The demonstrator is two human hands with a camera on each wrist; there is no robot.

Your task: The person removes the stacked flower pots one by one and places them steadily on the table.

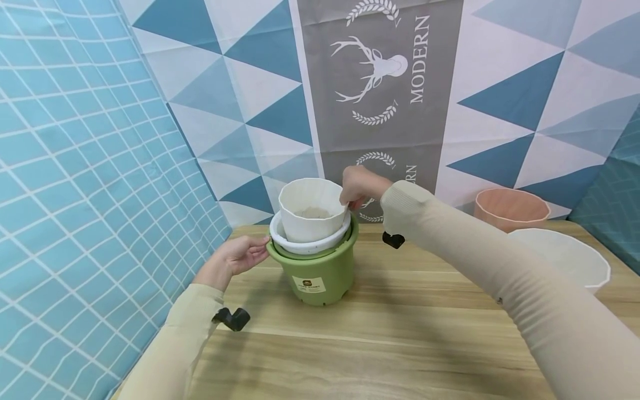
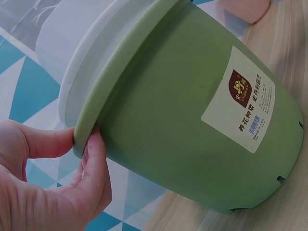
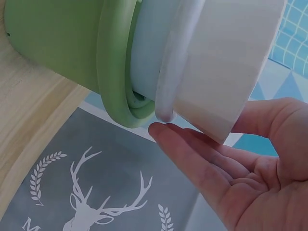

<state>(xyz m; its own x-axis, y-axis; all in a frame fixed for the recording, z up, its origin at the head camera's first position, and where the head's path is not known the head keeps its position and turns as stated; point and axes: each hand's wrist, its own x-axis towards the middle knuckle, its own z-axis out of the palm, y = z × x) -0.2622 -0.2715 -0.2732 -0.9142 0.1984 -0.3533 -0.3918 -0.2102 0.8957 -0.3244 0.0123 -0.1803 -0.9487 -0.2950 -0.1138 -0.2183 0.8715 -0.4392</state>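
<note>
A green flowerpot (image 1: 337, 272) with a pale label stands upright on the wooden table. Nested in it is a round-rimmed white flowerpot (image 1: 305, 248), and inside that sits a faceted off-white flowerpot (image 1: 312, 226), which sticks up above the others. My left hand (image 1: 242, 254) pinches the green pot's rim at its left side, thumb on top and fingers underneath, as the left wrist view shows. On the right, my right hand (image 1: 361, 186) grips the faceted pot's rim, with the thumb at the inner side and fingers (image 3: 185, 159) along the outer wall.
To the right stand a peach faceted flowerpot (image 1: 512, 214) and, nearer me, a wide white container (image 1: 565, 258) partly hidden by my right sleeve. A patterned cloth (image 1: 270, 72) hangs behind the table (image 1: 320, 355). Blue tile-patterned sheeting (image 1: 85, 166) borders the left side.
</note>
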